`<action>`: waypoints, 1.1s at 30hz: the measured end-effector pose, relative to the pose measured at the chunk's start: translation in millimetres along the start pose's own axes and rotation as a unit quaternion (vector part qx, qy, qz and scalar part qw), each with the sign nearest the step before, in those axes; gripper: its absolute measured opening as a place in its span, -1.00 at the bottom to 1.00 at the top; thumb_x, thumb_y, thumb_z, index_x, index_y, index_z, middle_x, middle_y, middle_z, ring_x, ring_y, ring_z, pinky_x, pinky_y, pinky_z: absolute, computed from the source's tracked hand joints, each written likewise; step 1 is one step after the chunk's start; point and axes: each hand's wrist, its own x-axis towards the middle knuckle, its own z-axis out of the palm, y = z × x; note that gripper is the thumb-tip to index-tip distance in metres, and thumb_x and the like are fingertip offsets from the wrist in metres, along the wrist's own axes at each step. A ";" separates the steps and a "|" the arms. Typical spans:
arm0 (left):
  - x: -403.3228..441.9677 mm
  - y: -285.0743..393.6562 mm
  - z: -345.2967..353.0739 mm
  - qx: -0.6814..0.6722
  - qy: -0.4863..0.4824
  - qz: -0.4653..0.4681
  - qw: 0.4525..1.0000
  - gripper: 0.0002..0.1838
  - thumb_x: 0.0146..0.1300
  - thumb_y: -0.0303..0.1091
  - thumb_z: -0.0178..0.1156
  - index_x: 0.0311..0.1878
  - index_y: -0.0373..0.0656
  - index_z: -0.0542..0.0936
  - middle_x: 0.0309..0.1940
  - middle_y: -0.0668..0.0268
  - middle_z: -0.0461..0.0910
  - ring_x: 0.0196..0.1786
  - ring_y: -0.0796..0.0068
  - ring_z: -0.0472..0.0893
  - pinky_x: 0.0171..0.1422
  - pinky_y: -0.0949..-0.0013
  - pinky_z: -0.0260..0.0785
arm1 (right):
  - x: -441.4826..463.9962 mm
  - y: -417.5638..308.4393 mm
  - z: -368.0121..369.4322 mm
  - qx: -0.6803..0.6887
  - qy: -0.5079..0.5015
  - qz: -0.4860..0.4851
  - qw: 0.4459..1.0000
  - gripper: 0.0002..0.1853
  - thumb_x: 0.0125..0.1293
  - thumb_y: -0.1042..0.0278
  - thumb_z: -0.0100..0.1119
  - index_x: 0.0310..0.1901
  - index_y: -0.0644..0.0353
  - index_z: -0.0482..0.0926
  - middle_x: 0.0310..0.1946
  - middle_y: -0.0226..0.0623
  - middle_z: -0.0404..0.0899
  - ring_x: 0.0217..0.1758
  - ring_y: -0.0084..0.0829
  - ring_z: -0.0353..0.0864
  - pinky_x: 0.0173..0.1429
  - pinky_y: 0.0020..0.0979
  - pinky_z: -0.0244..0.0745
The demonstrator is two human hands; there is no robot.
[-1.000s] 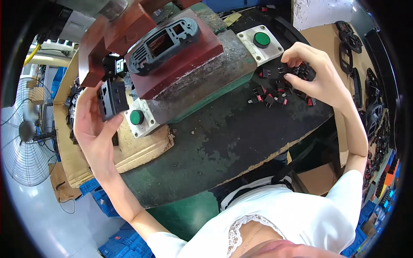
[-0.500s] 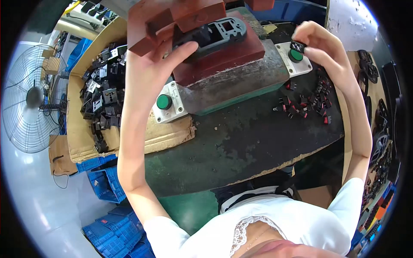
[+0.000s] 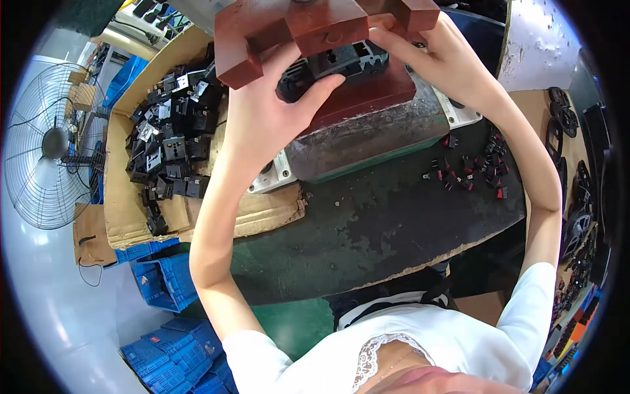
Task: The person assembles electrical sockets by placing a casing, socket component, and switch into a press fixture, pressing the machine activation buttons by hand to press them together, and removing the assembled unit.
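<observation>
My left hand (image 3: 275,98) is wrapped round the near left end of a black plastic housing (image 3: 357,64), its thumb along the front side. The housing is tilted above a dark red block (image 3: 374,95), under an upper red press block (image 3: 328,29). At the housing's far right end is my right hand (image 3: 426,56), its fingers bent together beside the upper block. What those fingertips hold is hidden. Small black-and-red rocker switches (image 3: 466,169) lie loose on the dark table (image 3: 367,230), below my right forearm.
A cardboard box (image 3: 121,210) of black socket pieces (image 3: 174,148) stands on the left. The press base (image 3: 367,141) has white button boxes at both ends, the right one (image 3: 464,117) partly covered by my arm. A fan (image 3: 54,144) and blue crates (image 3: 174,354) are farther left.
My right hand has moved left from the right green button, where it held a small black piece, to the housing. My left hand has turned the housing, which now shows its side.
</observation>
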 end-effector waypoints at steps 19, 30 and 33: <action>1.2 -7.5 -1.1 -0.031 -0.051 -0.014 0.998 -0.56 -0.01 -0.31 0.42 -0.03 -0.18 0.56 -0.09 0.18 0.52 -0.12 0.27 0.55 0.01 0.29 0.39 | 30.4 29.6 27.2 0.215 0.012 -0.133 0.967 -0.56 0.25 0.52 0.18 0.15 0.24 0.31 -0.01 -0.31 0.49 0.03 -0.57 0.49 0.06 -0.48 0.44; -0.9 -16.6 4.4 -0.084 -0.040 -0.059 0.994 -0.57 -0.02 -0.33 0.43 -0.04 -0.16 0.57 -0.12 0.22 0.54 -0.07 0.32 0.53 0.05 0.33 0.39 | 14.9 12.3 10.2 0.143 0.008 -0.026 0.989 -0.55 0.28 0.46 0.15 0.19 0.20 0.29 -0.04 -0.32 0.48 -0.03 -0.53 0.47 0.02 -0.45 0.40; -1.8 -10.3 8.6 -0.208 -0.012 -0.107 0.972 -0.62 -0.03 -0.35 0.44 -0.11 -0.19 0.59 -0.20 0.25 0.57 -0.17 0.39 0.58 0.02 0.38 0.43 | 18.9 27.5 2.9 0.068 -0.062 -0.107 0.990 -0.69 0.25 0.49 0.17 0.03 0.23 0.45 -0.13 -0.33 0.54 -0.09 -0.52 0.49 -0.01 -0.45 0.41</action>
